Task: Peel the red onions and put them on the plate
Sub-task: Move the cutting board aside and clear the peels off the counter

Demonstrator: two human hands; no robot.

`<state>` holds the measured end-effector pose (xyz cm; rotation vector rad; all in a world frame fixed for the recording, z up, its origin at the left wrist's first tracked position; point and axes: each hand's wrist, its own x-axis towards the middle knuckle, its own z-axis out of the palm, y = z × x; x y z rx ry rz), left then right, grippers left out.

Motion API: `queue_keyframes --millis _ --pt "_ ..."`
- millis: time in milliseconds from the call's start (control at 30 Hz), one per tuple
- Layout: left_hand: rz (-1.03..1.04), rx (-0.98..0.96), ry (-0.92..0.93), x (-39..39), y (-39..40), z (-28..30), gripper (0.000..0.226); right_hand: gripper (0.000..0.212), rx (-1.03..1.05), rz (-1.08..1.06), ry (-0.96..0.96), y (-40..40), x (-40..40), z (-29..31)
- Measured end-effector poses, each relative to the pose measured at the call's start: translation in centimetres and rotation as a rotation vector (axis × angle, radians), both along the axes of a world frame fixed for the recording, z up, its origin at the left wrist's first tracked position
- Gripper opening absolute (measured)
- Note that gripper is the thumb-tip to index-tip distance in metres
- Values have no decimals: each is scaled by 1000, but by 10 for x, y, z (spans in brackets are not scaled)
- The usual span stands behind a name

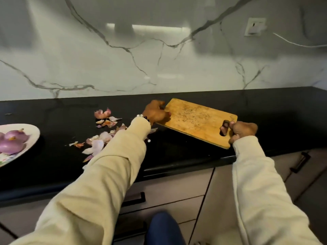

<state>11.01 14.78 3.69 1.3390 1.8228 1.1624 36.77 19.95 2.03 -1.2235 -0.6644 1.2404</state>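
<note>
Peeled red onions [12, 143] lie on a white floral plate [34, 131] at the far left of the black counter. Loose onion skins [104, 124] are scattered on the counter between the plate and my left arm. A wooden cutting board [196, 119] is held tilted above the counter. My left hand [155, 112] grips its far left edge. My right hand [242, 129] grips the near right end, fingers through the handle slot.
The black counter [274, 121] runs under a marble backsplash with a wall socket [254, 26] and a white cable [299, 44] at the upper right. Grey drawers with black handles [300, 162] sit below the counter edge.
</note>
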Motion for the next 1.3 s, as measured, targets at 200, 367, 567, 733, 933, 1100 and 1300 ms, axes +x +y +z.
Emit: queue_keyframes --millis 200,367,567,733,933,1100,1300 --pt "-118 -139 280 5 9 -25 84 37 -67 -57 13 -11 -13 -13" --pt "-94 -194 656 11 12 -42 52 34 -88 -76 -249 -18 -19 -22" --pt "-147 -284 619 0 13 -46 89 46 -67 182 -809 -24 -8 -8" --pt "-107 -397 522 1 10 -40 129 38 -54 390 -971 -28 -7 -7" --pt "-23 -387 591 15 9 -43 110 74 22 513 -1167 -41 -18 -4" --pt "-45 -326 528 7 7 -40 89 70 90 476 -1207 -48 -15 -10" --pt "-2 -254 567 13 -6 -36 73 64 124 387 -1207 -58 -18 -16"
